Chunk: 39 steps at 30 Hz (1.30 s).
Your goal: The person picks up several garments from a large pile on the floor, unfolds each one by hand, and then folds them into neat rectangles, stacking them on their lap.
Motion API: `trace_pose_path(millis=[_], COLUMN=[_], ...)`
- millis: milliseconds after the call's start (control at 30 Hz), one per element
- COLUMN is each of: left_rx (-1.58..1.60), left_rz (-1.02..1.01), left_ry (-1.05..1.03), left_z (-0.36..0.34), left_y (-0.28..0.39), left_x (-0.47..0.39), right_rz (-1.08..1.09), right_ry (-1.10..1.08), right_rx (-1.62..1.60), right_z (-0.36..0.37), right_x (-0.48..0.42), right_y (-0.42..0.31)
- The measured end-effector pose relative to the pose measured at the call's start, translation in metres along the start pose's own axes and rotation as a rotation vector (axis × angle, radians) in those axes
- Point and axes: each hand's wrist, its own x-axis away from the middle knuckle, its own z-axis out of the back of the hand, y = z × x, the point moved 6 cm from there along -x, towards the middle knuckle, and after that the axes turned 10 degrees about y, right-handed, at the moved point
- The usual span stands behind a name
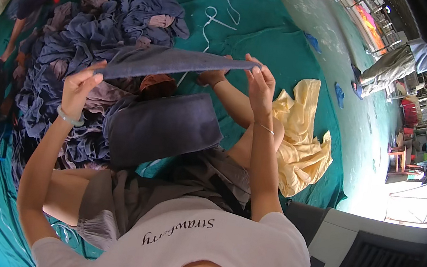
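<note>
A blue-grey cloth [178,64] is stretched in the air between my two hands. My left hand [81,82] pinches its left end between thumb and fingers. At the other end, my right hand [261,78] grips a corner, held somewhat higher in the view. Below the cloth, a folded dark blue-grey fabric bundle [165,126] lies before my lap. Beyond and to the left spreads a large heap of crumpled blue-grey cloth [84,33] with some mauve pieces. A rust-brown cloth [158,85] shows just behind the bundle.
Crumpled yellow fabric [301,146] lies by my right leg on the green ground sheet [259,37]. White cord [211,20] curls ahead. Two people work at the left; another person [391,64] stands at the right. A large fan or cooler unit [344,250] is behind my right side.
</note>
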Motion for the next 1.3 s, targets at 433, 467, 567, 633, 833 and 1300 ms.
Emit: trace_pose_path(millis=[433, 467, 567, 633, 833, 1300], left_rx=[-0.146, -0.144, -0.191, -0.148, 0.16, -0.383], left_rz=[0.147, 0.072, 0.521, 0.711, 0.704, 0.026], left_ry=[-0.688, -0.701, -0.632, -0.529, -0.182, -0.352], left_z=[-0.026, -0.032, -0.039, -0.038, -0.056, -0.109], left_y=[0.048, 0.046, 0.017, -0.022, -0.081, -0.115], left_x=[0.15, 0.148, 0.132, 0.12, 0.088, 0.055], right_rz=[-0.639, -0.674, -0.696, -0.63, -0.643, -0.567], right_ry=[-0.374, -0.398, -0.338, -0.24, 0.004, -0.221], right_rx=[0.316, 0.323, 0.35, 0.329, 0.136, 0.469], right_z=[0.07, 0.072, 0.077, 0.068, 0.043, 0.068], right_x=[0.144, 0.148, 0.135, 0.113, 0.078, 0.118], right_y=[-0.017, -0.011, 0.013, 0.032, 0.084, 0.11])
